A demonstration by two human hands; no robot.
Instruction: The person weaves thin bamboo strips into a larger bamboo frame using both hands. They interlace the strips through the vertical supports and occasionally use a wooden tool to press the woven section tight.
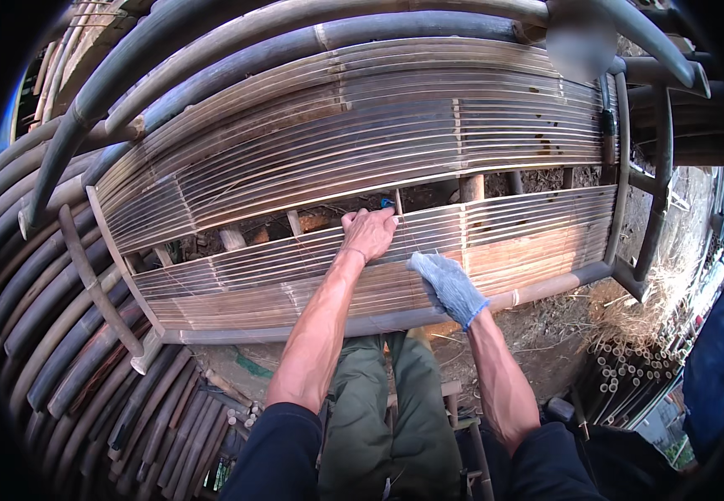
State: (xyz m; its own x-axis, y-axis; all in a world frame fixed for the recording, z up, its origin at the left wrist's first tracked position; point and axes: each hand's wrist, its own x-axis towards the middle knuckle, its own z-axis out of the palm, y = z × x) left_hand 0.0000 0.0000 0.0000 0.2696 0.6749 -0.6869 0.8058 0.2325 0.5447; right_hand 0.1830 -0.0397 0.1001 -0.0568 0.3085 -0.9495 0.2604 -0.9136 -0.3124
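A long bench-like frame of bamboo holds a seat of thin bamboo slats [537, 238] in two sections, with a lengthwise gap between them. My bare left hand [370, 232] rests at the gap's near edge, fingers curled down over the slats; whatever they grip is hidden. Just beyond its fingertips a small blue thing [387, 203] shows in the gap, beside a thin upright stick [398, 203]. My right hand [448, 288], in a grey-blue knit glove, is closed above the near slats. Its fingertips point toward the left hand, and what they hold is too small to tell.
A thick bamboo pole [312, 331] edges the frame nearest my legs. Curved bamboo poles [53, 367] are stacked at left, and a bundle of cut bamboo [629, 380] lies at right near dry straw [629, 321]. A blurred round patch [580, 40] covers the far right corner.
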